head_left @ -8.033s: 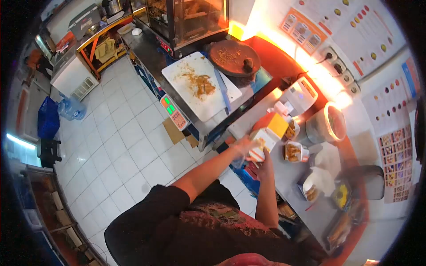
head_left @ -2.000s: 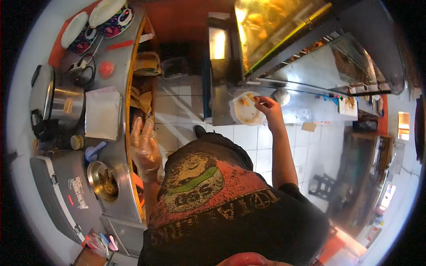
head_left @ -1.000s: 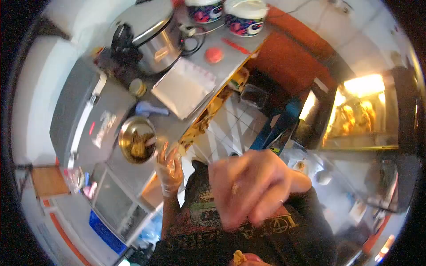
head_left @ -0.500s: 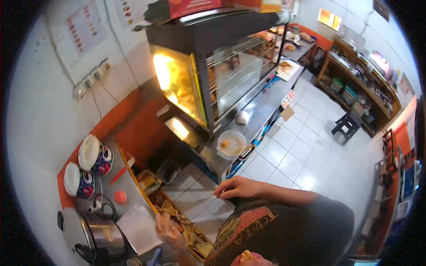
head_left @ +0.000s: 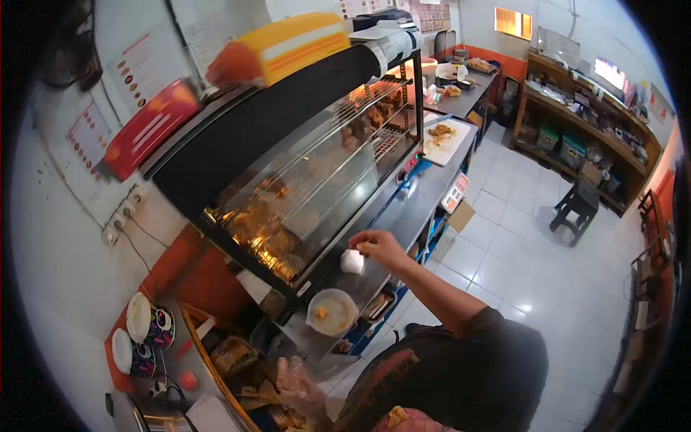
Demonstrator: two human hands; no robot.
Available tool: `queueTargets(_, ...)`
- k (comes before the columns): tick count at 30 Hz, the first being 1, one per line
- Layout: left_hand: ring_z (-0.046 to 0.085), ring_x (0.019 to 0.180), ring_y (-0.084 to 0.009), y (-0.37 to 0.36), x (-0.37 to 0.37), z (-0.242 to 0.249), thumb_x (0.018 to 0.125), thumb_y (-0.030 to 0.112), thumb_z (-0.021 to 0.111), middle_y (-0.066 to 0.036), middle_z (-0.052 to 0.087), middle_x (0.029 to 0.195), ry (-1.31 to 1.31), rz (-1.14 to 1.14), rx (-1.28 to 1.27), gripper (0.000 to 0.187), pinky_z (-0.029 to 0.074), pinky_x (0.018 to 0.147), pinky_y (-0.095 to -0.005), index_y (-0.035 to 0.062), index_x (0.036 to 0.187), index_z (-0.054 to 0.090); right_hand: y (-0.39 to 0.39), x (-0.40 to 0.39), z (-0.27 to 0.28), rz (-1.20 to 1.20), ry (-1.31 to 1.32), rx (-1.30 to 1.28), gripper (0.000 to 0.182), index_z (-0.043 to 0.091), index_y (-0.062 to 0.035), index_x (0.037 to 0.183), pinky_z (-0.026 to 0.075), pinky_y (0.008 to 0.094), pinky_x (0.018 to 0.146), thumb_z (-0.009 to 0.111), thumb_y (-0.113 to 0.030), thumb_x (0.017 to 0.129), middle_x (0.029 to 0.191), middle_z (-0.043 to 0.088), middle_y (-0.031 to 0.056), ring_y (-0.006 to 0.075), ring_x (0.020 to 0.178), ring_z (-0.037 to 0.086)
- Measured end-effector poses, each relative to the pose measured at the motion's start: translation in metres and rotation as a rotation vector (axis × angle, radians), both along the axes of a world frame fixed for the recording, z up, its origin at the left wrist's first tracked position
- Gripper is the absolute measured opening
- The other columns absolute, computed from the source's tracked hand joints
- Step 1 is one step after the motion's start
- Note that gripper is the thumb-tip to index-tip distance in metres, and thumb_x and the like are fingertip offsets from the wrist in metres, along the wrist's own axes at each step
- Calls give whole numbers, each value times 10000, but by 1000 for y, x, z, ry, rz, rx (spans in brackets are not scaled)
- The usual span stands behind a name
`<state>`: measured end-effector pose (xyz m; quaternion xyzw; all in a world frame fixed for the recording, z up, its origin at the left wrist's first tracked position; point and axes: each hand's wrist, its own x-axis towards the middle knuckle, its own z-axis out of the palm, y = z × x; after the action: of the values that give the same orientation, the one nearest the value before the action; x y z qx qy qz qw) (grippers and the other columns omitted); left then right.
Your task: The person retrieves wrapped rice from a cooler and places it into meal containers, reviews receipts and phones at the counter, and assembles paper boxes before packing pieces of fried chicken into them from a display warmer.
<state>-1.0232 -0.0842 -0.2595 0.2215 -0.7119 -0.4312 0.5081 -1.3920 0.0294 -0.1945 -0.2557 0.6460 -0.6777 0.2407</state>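
Small white wad (head_left: 352,261) sits on the steel counter (head_left: 421,205), pinched at its top by right hand (head_left: 380,248) fingertips, just beside the glass warmer case (head_left: 302,187). White bowl (head_left: 332,312) lies below the fingers, near the counter's front edge. Counter beyond the fingers runs bare toward the scale (head_left: 455,193). Left hand (head_left: 301,389), in clear glove, hangs loose-fingered, holding nothing, over the low shelf (head_left: 216,374).

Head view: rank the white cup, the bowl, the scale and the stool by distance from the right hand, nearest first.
1. White cup, at the right hand fingers.
2. Bowl, on the counter, toward the person.
3. Scale, farther along the counter.
4. Stool, on the floor across the aisle.
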Motion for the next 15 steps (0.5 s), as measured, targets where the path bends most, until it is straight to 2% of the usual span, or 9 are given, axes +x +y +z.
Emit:
queueTargets(2,556,1226,-350,41,-44,19,996,149,542,-238,507,1367,-435,147,17,314,510,944,-415,-76,1212,583,-3,-67,-12,-51,-40,-94,306,685,-12,1149,510,324,791,556,-72,878,1080,701,105,191,874,636)
queueTargets(3,556,1226,-350,46,-57,11,996,149,542,-238,507,1367,-448,151,14,314,510,944,-415,-76,1212,583,-7,-90,-13,-48,-54,-97,306,685,-12,1149,510,324,791,556,-72,878,1080,701,105,191,874,636)
queueTargets(5,555,1224,-349,51,-83,-17,958,56,572,-234,539,1326,-555,131,-491,287,507,935,-425,-65,1217,591,-17,-134,-12,-218,171,-24,384,632,5,1232,511,371,853,556,-80,865,1205,663,151,254,983,652)
queueTargets(6,555,1224,-349,60,-107,-3,958,56,572,-234,539,1326,-555,131,-494,287,507,935,-425,-65,1217,591,-23,-154,-12,-125,84,-9,534,494,6,1382,466,403,980,579,-101,865,1387,541,194,324,1214,569)
queueTargets(7,556,1218,-352,72,-132,9,951,40,559,-231,540,1327,-468,92,-326,266,503,940,-429,-58,1193,612,-32,-170,-14,-123,87,-8,534,494,6,1382,466,403,980,579,-101,865,1387,541,194,324,1214,569)
queueTargets(10,562,1204,-359,97,-187,60,936,20,539,-227,548,1321,-360,51,-39,237,495,948,-436,-45,1129,660,-56,-174,-20,-147,169,26,797,298,-94,1536,373,372,1089,686,-92,839,1534,357,228,319,1395,395)
queueTargets(11,565,1195,-362,99,-197,69,928,17,533,-227,554,1315,-323,33,67,230,490,951,-440,-38,1090,686,-58,-168,-15,-63,151,17,906,145,-119,1560,294,386,1131,697,-100,842,1578,140,240,330,1452,193)
queueTargets(12,565,1195,-362,92,-206,66,928,17,533,-227,554,1315,-318,31,60,230,490,951,-440,-38,1090,686,-60,-169,-8,10,145,-1,1029,-7,-144,1585,215,400,1174,708,-107,845,1622,-76,251,342,1510,-9)
queueTargets(15,572,1172,-373,77,-220,59,919,36,539,-224,578,1280,-442,69,-321,219,488,941,-450,-28,1027,718,-64,-164,-4,62,118,-36,1066,-111,-151,1569,177,408,1182,686,-98,863,1575,-265,251,346,1490,-129)
